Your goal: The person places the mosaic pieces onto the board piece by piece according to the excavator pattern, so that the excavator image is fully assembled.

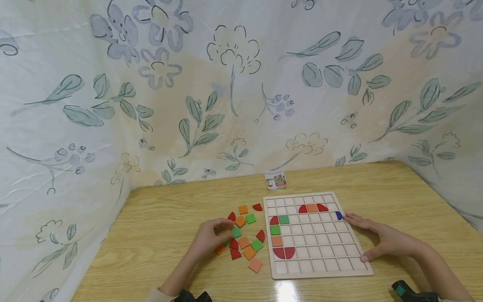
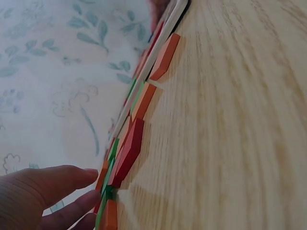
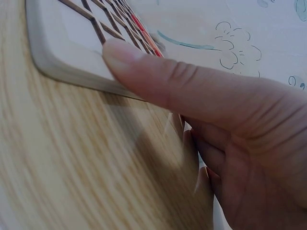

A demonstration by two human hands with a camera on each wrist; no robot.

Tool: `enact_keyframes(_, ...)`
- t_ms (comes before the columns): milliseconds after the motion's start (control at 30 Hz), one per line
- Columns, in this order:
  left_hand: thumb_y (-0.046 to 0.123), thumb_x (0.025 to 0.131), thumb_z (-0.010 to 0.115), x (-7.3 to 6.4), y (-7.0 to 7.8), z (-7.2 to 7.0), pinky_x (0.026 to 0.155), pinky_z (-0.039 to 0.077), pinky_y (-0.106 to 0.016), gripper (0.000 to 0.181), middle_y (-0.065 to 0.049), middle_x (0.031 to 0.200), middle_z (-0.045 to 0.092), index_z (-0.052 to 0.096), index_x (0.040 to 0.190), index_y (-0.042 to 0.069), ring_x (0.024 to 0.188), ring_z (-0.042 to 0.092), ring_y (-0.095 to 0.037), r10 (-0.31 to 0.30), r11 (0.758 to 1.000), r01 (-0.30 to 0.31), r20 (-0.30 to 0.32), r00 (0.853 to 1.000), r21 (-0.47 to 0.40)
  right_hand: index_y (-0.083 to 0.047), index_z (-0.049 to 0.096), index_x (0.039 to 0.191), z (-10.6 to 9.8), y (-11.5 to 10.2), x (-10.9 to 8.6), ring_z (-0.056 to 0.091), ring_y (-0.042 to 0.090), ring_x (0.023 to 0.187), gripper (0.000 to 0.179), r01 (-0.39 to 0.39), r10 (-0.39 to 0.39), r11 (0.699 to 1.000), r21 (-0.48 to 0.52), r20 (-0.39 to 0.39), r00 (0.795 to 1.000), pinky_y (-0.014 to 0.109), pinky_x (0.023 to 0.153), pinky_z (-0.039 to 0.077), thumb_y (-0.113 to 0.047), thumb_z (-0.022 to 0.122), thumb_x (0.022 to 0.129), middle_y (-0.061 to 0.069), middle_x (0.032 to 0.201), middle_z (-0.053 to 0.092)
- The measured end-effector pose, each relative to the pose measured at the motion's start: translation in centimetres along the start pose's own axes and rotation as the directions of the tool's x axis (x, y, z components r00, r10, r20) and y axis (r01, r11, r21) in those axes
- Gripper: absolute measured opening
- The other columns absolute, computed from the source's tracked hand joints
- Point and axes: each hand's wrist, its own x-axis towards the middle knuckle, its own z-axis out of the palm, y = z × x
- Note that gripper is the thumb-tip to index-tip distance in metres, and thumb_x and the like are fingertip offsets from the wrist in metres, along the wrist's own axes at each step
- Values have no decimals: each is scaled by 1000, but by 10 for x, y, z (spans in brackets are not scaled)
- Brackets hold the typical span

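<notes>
My left hand [image 1: 210,238] hovers low at the left side of a loose spread of flat coloured pieces. Its fingertips are beside a teal-green square tile [image 1: 236,233], thumb and fingers apart, with nothing seen held between them. Close by lie red quarter-circle pieces [image 1: 235,254] and orange square tiles [image 1: 249,252]. My right hand [image 1: 392,240] rests along the right edge of a pale wooden grid board [image 1: 320,274]. Its thumb [image 3: 158,79] presses the board's near right corner, while the outstretched fingers touch the edge farther up, near a small dark blue piece [image 1: 338,215].
On the board, red quarter-circles, orange and green squares fill some cells along the left column and an upper row [image 1: 312,208]. A small pattern card [image 1: 276,180] lies behind the board. Flowered cloth [image 1: 241,105] hangs around the table's [image 1: 158,235] back and sides.
</notes>
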Motion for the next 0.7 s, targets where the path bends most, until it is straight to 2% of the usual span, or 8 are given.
enact_keyframes(167,20,78,74,1,2,6,85,47,-27,25,5,98,68,68,102,15,97,61,-15,-15,1000,15,0,1000,20,-16,30,145,1,1,-1,7,-28,118,89,15,-15,999,30,0,1000,11,99,12,-28,77,71,-13,149,16)
enact_keyframes(233,20,78,74,2,4,8,85,47,-28,25,5,97,68,69,102,15,97,60,-16,-10,999,10,-3,1000,39,-16,30,145,2,0,0,7,-29,117,89,12,-12,999,37,1,1000,18,106,10,-28,77,70,-7,151,16)
enact_keyframes(267,20,78,74,2,5,8,85,47,-29,25,5,97,68,69,102,14,97,60,-16,-8,999,8,-3,1000,49,-15,30,145,1,0,0,7,-30,117,90,12,-12,999,37,2,1000,31,110,10,-28,77,70,-4,152,16)
enact_keyframes(300,21,78,74,2,6,9,85,48,-30,26,4,97,68,69,102,14,97,61,-17,-5,998,5,-3,1000,59,-15,30,145,1,0,0,7,-30,116,90,10,-10,999,31,1,1000,33,110,12,-28,77,70,-2,152,17)
enact_keyframes(400,21,78,74,3,8,9,84,48,-31,26,4,97,68,69,102,13,96,61,-17,4,996,-4,-2,1000,89,-16,30,145,0,1,0,7,-30,115,90,-7,7,1000,19,6,1000,64,98,16,-27,78,70,0,152,16)
enact_keyframes(500,21,79,73,2,7,9,84,48,-31,26,3,98,69,69,103,13,96,61,-17,22,994,-22,-7,1000,105,-16,30,145,0,1,0,7,-30,116,90,-12,12,1000,11,7,1000,59,100,18,-28,78,70,-10,150,15)
enact_keyframes(633,16,81,70,-2,5,6,82,49,-27,23,2,98,69,68,104,13,94,62,-15,31,997,-28,-42,999,67,-16,31,145,1,0,0,7,-29,117,89,-1,1,1000,18,5,1000,67,94,17,-27,77,70,-15,149,16)
enact_keyframes(700,14,82,69,-5,2,3,79,49,-26,21,3,97,69,68,103,14,92,63,-14,17,999,-14,-70,997,43,-16,31,145,1,0,0,7,-29,117,88,10,-10,1000,20,-1,1000,53,104,19,-27,77,70,-14,149,17)
